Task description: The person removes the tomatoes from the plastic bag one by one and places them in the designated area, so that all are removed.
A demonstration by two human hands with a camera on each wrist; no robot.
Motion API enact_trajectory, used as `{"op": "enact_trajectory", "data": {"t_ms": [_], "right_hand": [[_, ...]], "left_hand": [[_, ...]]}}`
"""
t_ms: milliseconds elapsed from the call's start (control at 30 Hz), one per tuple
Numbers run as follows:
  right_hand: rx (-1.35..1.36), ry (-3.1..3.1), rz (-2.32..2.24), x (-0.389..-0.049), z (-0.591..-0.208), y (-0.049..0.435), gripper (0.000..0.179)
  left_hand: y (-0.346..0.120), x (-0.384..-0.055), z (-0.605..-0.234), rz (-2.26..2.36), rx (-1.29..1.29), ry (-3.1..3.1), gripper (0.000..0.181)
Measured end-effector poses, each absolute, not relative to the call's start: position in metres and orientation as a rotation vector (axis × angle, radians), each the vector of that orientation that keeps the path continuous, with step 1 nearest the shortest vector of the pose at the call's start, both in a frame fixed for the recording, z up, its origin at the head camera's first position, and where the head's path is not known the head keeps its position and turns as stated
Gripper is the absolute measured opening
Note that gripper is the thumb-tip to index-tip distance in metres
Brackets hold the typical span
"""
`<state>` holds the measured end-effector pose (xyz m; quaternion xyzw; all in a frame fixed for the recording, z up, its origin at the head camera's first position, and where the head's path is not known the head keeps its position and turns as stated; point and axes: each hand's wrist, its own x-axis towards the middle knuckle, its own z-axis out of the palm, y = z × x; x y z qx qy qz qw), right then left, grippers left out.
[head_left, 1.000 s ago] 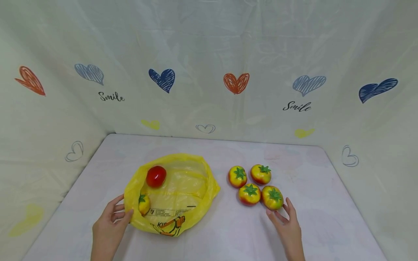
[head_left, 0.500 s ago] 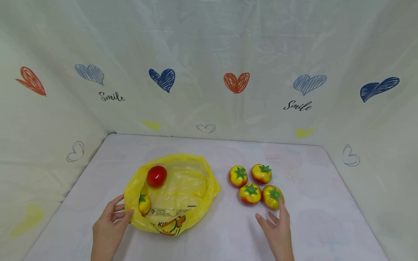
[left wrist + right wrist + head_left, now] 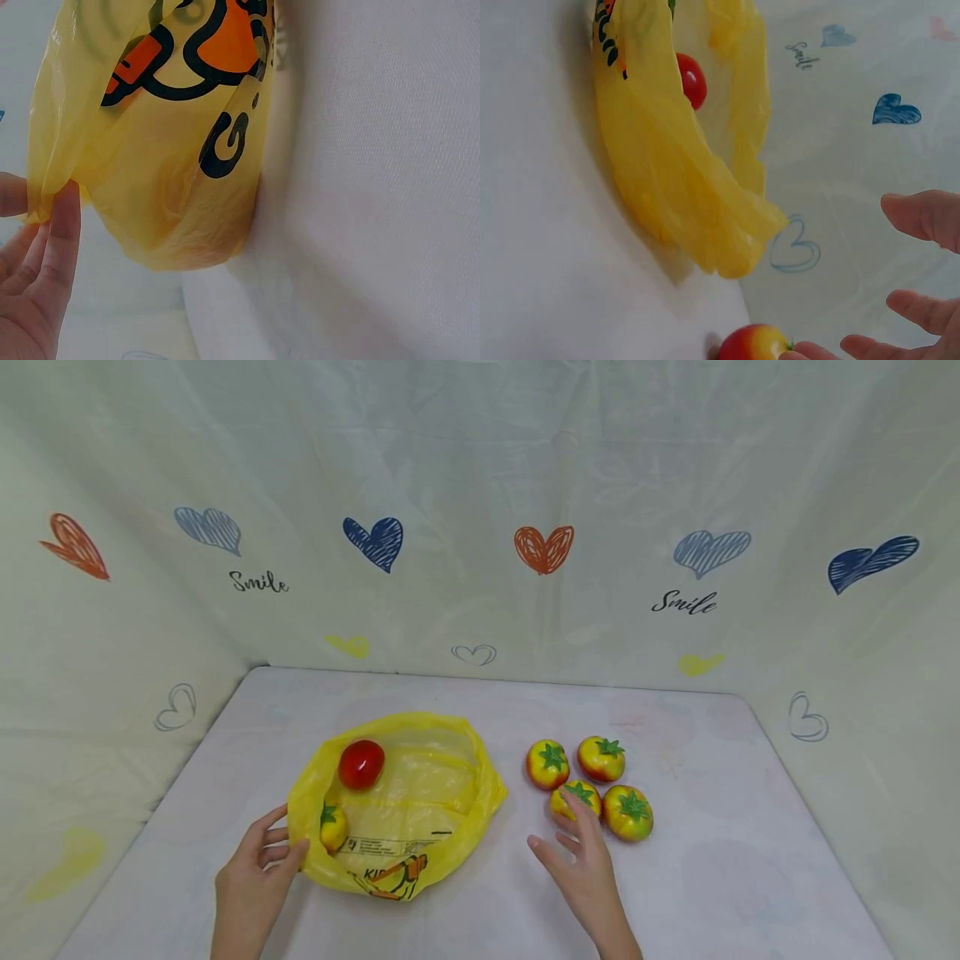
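Note:
A yellow plastic bag lies with its mouth spread on the table. My left hand pinches its left rim between thumb and fingers, as the left wrist view also shows on the bag's film. Inside are a plain red tomato and a yellow tomato with green leaves, partly covered by the rim. My right hand holds nothing, its fingers spread. In the head view its fingertips overlap the near-left tomato of a cluster. In the right wrist view, fingertips come up beside a red-yellow tomato.
Other yellow-red tomatoes with green leaf tops sit close around: one at the back left, one at the back right, one at the near right. A pale table carries everything. Behind it hangs a curtain printed with hearts.
My right hand has moved left, from the near-right tomato to the near-left one. The tomatoes stay where they were. The left hand keeps hold of the bag's rim.

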<state>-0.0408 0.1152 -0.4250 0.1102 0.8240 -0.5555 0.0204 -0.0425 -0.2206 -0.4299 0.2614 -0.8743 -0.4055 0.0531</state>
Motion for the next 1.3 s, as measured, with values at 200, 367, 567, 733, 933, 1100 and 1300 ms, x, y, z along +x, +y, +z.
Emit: {"op": "enact_trajectory", "data": {"t_ms": [200,367,567,733,933,1100,1300], "right_hand": [[0.112,2.559,-1.771,-0.056,-0.422,0.096,0.065],[-0.041,2.542,-1.76,-0.073,-0.417,0.084,0.057],[-0.194,2.52,-1.704,-0.091,-0.411,0.07,0.055],[-0.33,2.449,-1.67,-0.105,-0.412,0.057,0.052],[-0.438,2.382,-1.603,-0.121,-0.416,0.04,0.053],[-0.52,2.359,-1.548,-0.133,-0.419,0.024,0.05],[-0.55,2.296,-1.504,-0.146,-0.421,0.004,0.044]], "left_hand": [[-0.23,-0.046,-0.449,-1.202,0.759,-2.668,0.06],[-0.233,-0.048,-0.456,-1.203,0.752,-2.677,0.062],[-0.224,-0.044,-0.438,-1.212,0.786,-2.66,0.058],[-0.22,-0.041,-0.428,-1.234,0.778,-2.667,0.057],[-0.227,-0.044,-0.443,-1.186,0.764,-2.688,0.06],[-0.226,-0.044,-0.441,-1.224,0.784,-2.665,0.058],[-0.222,-0.042,-0.431,-1.229,0.798,-2.66,0.056]]}}
